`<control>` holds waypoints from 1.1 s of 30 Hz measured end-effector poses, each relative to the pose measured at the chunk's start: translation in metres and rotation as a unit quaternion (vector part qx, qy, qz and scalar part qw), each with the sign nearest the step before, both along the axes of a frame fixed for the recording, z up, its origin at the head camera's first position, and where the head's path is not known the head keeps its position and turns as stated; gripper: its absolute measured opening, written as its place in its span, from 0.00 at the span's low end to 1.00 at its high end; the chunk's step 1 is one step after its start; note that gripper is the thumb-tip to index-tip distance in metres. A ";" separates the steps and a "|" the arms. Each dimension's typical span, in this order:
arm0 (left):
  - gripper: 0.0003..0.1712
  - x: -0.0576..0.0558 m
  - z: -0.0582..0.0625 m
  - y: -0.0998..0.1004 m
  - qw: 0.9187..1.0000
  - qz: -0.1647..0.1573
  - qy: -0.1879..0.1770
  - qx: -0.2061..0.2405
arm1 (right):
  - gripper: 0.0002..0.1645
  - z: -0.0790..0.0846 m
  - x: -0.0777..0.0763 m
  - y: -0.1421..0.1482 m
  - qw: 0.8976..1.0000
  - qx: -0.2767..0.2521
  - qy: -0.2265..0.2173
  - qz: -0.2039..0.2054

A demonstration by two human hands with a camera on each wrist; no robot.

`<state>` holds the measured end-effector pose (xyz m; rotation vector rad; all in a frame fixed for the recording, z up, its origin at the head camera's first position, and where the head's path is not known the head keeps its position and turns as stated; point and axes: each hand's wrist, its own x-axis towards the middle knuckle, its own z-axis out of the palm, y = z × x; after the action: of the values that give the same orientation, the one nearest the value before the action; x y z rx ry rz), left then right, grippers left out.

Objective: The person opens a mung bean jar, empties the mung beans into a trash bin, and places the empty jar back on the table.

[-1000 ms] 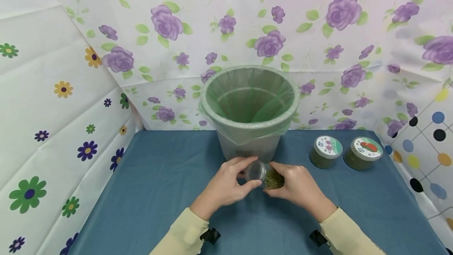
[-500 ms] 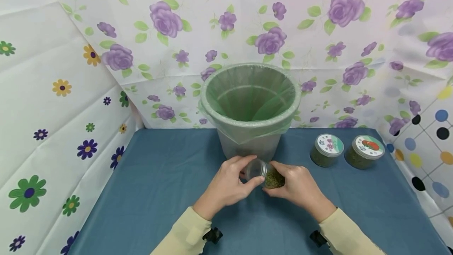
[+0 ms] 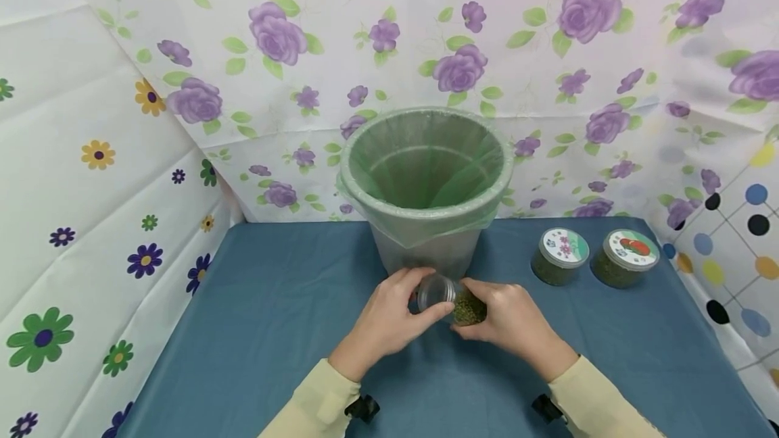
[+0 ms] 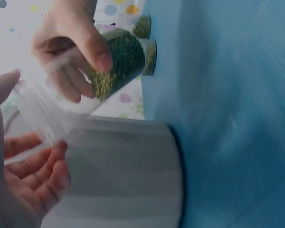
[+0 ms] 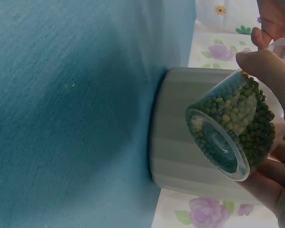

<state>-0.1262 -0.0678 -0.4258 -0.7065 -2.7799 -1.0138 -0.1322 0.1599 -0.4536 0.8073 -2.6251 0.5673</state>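
Note:
In front of the bin, a clear jar (image 5: 235,121) of small green beans lies tilted between both hands. My right hand (image 3: 511,316) grips its body, with the thumb on one side and the fingers on the other; the base stays uncovered in the right wrist view. At the opposite end, my left hand (image 3: 386,313) holds the clear ridged lid (image 4: 40,111) between thumb and fingers. Whether the lid is still joined to the jar cannot be made out. The beans (image 3: 470,308) sit toward the base end.
Behind the hands stands a pale bin (image 3: 420,238) with a translucent green liner (image 3: 389,188). To the right are two lidded jars, one with a pink-flower label (image 3: 564,246) and one with a red label (image 3: 633,249). A blue cloth (image 3: 292,289) covers the table.
Both hands keep nearly the same grip on the jar and lid. The view has shifted slightly; no other clear movement shows.

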 end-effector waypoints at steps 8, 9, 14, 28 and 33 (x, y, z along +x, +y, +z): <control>0.34 -0.003 -0.005 -0.010 0.996 -0.086 -0.001 0.014 | 0.38 -0.002 0.000 0.000 1.000 0.016 0.000 0.006; 0.34 -0.003 -0.006 -0.011 0.996 -0.091 -0.004 0.013 | 0.38 -0.003 0.001 0.000 1.000 0.016 0.000 0.005; 0.33 -0.002 -0.007 -0.010 0.995 -0.095 -0.006 0.019 | 0.37 -0.005 0.002 -0.002 1.000 0.011 0.006 0.003; 0.33 -0.001 -0.003 0.000 0.998 -0.052 0.036 0.021 | 0.39 -0.007 0.002 -0.002 0.999 0.000 0.047 -0.006; 0.32 -0.002 -0.001 0.005 0.999 -0.002 0.034 0.030 | 0.40 -0.007 -0.001 -0.003 0.998 -0.008 0.058 -0.001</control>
<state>-0.1278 -0.0626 -0.4268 -0.7250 -2.6803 -1.0488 -0.1328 0.1571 -0.4603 0.8080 -2.5129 0.5234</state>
